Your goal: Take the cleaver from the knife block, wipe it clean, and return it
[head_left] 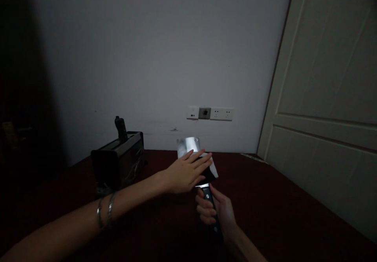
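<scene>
My right hand (219, 211) is wrapped round the black riveted handle of a cleaver (188, 144), whose broad shiny blade points up and away from me. My left hand (188, 171) lies across the blade with its fingers stretched out flat. Under and beside those fingers shows a pale, flat piece (214, 168), perhaps a cloth or paper; I cannot tell which. The hand covers much of the middle of the blade. Two silvery bracelets (110, 210) circle my left wrist.
On the left of the dark red table (265, 199) stands a dark knife block (120, 160), with one black handle (120, 128) sticking up. Behind are a pale wall with sockets (222, 114) and, at right, a panelled door (321, 97). Light is dim.
</scene>
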Motion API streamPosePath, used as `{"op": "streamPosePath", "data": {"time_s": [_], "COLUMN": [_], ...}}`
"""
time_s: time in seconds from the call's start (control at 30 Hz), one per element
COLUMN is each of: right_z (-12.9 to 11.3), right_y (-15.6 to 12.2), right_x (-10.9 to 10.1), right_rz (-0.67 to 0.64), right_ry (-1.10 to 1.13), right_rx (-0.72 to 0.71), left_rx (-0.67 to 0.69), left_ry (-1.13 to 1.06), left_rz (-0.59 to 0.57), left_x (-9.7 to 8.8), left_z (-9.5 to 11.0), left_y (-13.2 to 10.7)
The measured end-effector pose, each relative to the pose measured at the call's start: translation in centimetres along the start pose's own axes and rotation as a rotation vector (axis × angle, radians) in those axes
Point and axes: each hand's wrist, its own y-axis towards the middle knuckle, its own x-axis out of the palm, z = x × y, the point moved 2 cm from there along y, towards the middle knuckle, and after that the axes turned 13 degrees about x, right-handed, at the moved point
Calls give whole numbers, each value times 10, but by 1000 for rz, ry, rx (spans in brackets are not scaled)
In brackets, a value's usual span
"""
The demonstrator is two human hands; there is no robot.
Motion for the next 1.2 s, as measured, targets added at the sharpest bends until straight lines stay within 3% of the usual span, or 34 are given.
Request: {"op": "streamPosePath", "data": {"time_s": [0.07, 0.2, 0.27, 0.33, 0.47, 0.53, 0.6, 0.73, 0.8, 0.87, 1.0, 1.07, 1.13, 1.2], "right_z": [1, 4, 3, 2, -3, -4, -3, 1, 2, 1, -1, -1, 0, 0], "right_y": [0, 0, 0, -1, -2, -2, -2, 0, 0, 0, -1, -1, -2, -2], "right_x": [1, 4, 4, 3, 3, 3, 3, 4, 5, 4, 3, 2, 3, 3], "right_rz": [15, 21, 27, 43, 73, 79, 82, 75, 63, 59, 72, 72, 74, 88], "right_ry": [-1, 5, 4, 1, -12, -17, -21, -20, -18, -14, -32, -52, -71, -84], "right_rx": [2, 22, 24, 13, -29, -47, -49, -6, 9, 9, -18, -27, -22, -16], "left_rx": [-18, -204, -257, -227, -51, -4, -18, -174, -232, -222, -65, -16, -10, -46], "left_ry": [-7, -14, -11, -5, 4, 2, 0, -13, -17, -14, -7, -12, -25, -38], "left_rz": [0, 1, -4, -11, 5, 14, 10, -12, -14, -11, 5, 5, -4, -20], "left_x": [0, 2, 4, 5, 4, 2, 1, 1, 2, 2, 0, -2, -3, -3], "left_z": [-6, -49, -59, -51, -5, 6, -1, -45, -56, -48, -1, 14, 12, -4], "left_y": [3, 7, 8, 8, 7, 6, 7, 10, 12, 12, 9, 7, 5, 4]}}
